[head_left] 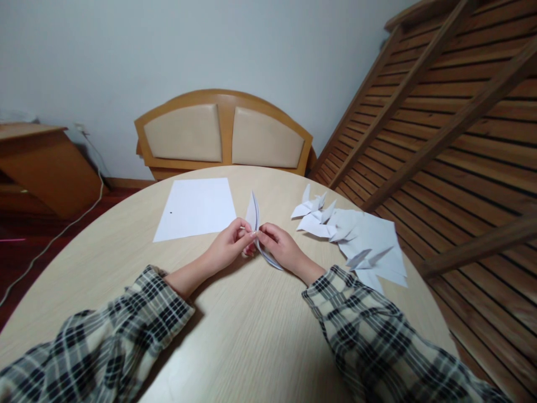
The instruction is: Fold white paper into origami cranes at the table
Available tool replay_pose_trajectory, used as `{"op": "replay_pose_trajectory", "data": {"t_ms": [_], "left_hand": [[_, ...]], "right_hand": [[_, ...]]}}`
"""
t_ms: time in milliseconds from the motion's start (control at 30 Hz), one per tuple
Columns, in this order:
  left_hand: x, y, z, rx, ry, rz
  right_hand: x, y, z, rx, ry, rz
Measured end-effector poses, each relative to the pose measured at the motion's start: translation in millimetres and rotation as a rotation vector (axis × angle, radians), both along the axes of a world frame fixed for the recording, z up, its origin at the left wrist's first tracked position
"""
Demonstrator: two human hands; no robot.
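Both hands meet over the middle of the round table (235, 313), pinching one folded piece of white paper (253, 211). My left hand (230, 242) has thumb and fingers closed on its left side. From the right, my right hand (282, 246) grips the same paper, its fingertips touching or nearly touching those of the left. One pointed end of the paper stands up above the fingers, and a curved, layered edge shows below, beside the right palm. The part between the fingertips is hidden.
A flat white sheet (197, 207) with a dark dot lies left of the hands. Several folded paper cranes (316, 221) stand at the right, some by more white sheets (377, 235). A padded headboard (226, 134) stands behind the table; wooden slats (453, 145) lean at the right.
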State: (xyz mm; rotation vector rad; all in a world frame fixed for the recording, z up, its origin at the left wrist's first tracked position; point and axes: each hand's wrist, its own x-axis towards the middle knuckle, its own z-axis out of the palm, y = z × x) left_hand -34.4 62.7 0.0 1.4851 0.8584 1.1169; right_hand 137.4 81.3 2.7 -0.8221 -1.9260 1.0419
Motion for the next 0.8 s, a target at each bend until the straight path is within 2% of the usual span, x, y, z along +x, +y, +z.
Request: {"op": "replay_pose_trajectory", "data": {"t_ms": [367, 533, 800], "left_hand": [[-0.6, -0.7, -0.9, 0.018, -0.016, -0.054], [0.1, -2.1, 0.9, -0.002, 0.027, -0.054], [-1.8, -0.4, -2.1, 0.052, 0.105, -0.042]], "right_hand": [[1.5, 0.5, -2.0, -0.004, 0.03, 0.019], [2.2, 1.9, -4.2, -0.005, 0.015, 0.003], [1.1, 1.8, -6.6, -0.064, 0.027, 0.027]]}}
